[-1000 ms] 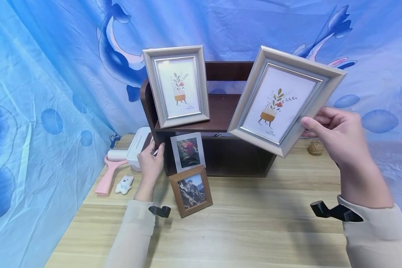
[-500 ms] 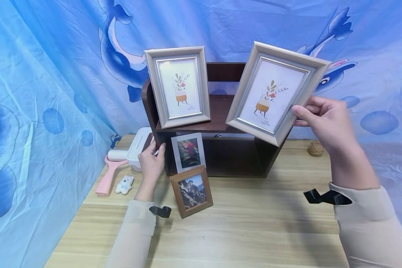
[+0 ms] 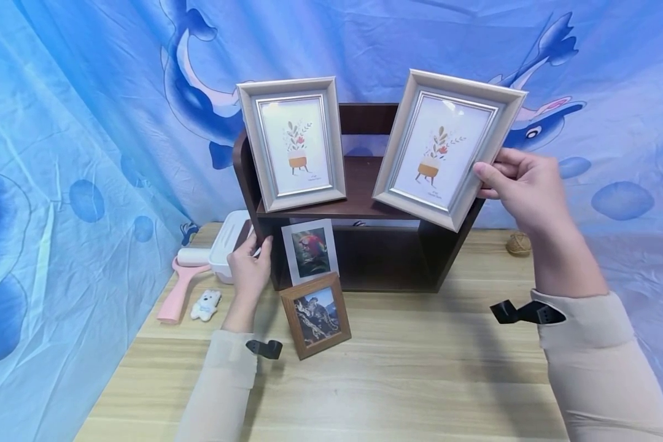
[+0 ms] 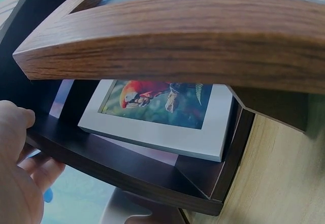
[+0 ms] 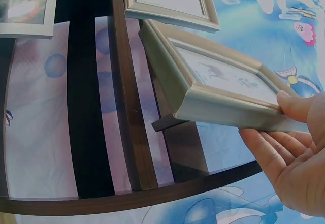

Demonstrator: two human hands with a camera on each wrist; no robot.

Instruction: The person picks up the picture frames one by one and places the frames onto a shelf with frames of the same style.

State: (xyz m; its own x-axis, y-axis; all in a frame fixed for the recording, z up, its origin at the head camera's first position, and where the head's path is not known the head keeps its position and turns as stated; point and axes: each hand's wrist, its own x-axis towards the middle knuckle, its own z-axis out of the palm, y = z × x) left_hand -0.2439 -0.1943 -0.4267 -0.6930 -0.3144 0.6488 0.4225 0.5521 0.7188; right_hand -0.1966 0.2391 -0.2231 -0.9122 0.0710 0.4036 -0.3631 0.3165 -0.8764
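Two silver picture frames with the same potted-plant print are in view: one silver frame [image 3: 291, 143] is already stood upright on the left of the upper shelf of the dark wooden shelf unit [image 3: 364, 184], while the second silver frame [image 3: 447, 147] is held tilted at the right end of that shelf, its lower corner low over the shelf's right end; contact cannot be confirmed. It is pinched at its right edge by the right hand [image 3: 522, 190], thumb in front and fingers [image 5: 269, 155] curled behind. The shelf unit's left side panel is gripped by the left hand [image 3: 248, 267]. Placement is judged half done: the second frame is not yet stood and released. A white-framed parrot photo [image 3: 310, 250] sits in the lower compartment, and a brown wooden frame [image 3: 315, 315] leans before it on the light wood-grain tabletop [image 3: 409, 380]. A pink brush [image 3: 179, 288], a white box [image 3: 226, 242], a small bear figure [image 3: 205, 304] and a twine ball [image 3: 518, 244] are also noted. Blue dolphin-print cloth [image 3: 77, 123] is hung behind.
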